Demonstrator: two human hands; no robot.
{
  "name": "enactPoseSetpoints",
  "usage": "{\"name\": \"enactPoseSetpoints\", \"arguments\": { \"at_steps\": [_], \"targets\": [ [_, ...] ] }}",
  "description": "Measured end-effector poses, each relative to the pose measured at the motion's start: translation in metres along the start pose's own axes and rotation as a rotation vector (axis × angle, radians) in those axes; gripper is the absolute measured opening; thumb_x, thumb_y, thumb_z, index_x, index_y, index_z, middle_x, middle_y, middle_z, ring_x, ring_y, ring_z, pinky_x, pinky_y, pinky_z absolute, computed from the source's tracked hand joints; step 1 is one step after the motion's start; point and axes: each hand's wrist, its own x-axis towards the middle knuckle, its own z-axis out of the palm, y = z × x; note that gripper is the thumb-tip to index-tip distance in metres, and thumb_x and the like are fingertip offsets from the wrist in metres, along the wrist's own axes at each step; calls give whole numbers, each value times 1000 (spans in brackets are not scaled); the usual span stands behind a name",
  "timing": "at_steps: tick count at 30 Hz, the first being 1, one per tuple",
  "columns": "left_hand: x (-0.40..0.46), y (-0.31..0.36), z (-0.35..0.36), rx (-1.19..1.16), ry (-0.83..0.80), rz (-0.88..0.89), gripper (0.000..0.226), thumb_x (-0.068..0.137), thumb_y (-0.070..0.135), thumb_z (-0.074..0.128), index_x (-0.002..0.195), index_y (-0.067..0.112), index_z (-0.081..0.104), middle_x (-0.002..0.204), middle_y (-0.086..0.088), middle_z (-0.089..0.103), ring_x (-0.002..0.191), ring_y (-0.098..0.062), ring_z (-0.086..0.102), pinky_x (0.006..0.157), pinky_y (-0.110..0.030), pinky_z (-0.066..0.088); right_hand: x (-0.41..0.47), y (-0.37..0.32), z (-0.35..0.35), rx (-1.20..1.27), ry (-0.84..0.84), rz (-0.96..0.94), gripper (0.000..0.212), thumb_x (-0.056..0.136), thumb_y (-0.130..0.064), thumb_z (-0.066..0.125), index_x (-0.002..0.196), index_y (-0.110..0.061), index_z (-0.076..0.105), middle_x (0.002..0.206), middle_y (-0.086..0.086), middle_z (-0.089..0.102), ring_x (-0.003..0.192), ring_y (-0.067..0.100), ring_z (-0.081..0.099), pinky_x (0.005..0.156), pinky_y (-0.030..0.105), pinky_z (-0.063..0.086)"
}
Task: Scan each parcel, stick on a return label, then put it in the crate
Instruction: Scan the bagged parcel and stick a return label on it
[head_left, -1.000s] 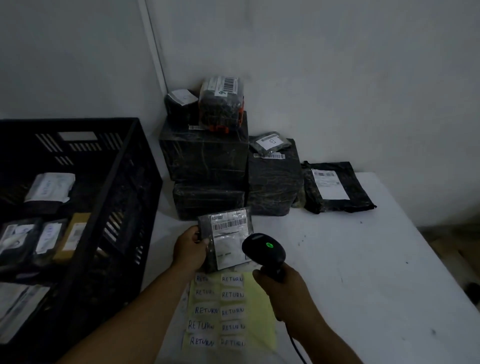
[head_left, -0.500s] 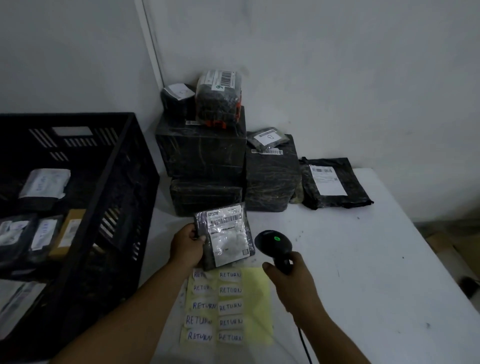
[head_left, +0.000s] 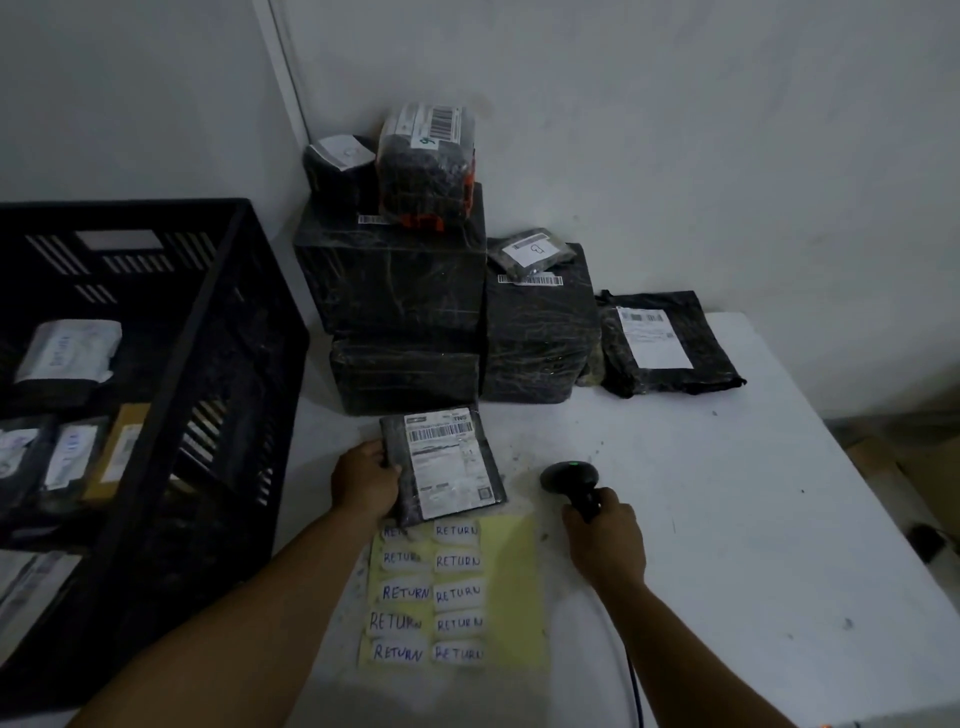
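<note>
My left hand grips the left edge of a small flat black parcel with a white barcode label, held just above the table. Away to its right, my right hand holds a black handheld scanner by its handle; a green light shows on its head. Below the parcel lies a yellow sheet with several white handwritten RETURN labels. The black plastic crate stands at the left with several labelled parcels inside.
A stack of black wrapped boxes with small parcels on top stands against the back wall. A flat black mailer bag lies at the back right. The white table ends at the right, with the floor beyond. The scanner cable runs along my right forearm.
My right hand has carried the scanner away from the parcel, to the right and lower. My left hand has tipped the parcel flatter and lowered it toward the label sheet.
</note>
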Motion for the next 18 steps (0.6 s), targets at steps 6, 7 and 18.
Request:
{"name": "enactPoseSetpoints", "arguments": {
  "at_steps": [6, 7, 18],
  "targets": [
    [-5, 5, -6, -10, -6, -2, 47, 88, -1, 67, 134, 7, 58, 127, -10, 65, 112, -25, 61, 98, -28, 44, 2, 0, 1, -31, 6, 29, 50, 93, -43, 62, 133, -16, 54, 116, 11, 63, 100, 30, 62, 86, 45, 56],
    [-7, 6, -7, -12, -11, 5, 48, 88, 0, 67, 134, 8, 58, 127, -10, 65, 112, -25, 61, 99, -30, 45, 0, 0, 0, -50, 7, 33, 61, 91, -48, 64, 141, -17, 47, 124, 12, 61, 109, 32, 60, 92, 46, 53],
    [-79, -16, -8, 242, 35, 429, 23, 91, 9, 63, 112, 15, 68, 104, -2, 64, 94, -19, 60, 82, -35, 54, -52, -13, 27, 36, 175, -510, 22, 92, -29, 68, 112, -20, 69, 107, -1, 67, 92, 15, 60, 78, 35, 54]
  ]
}}
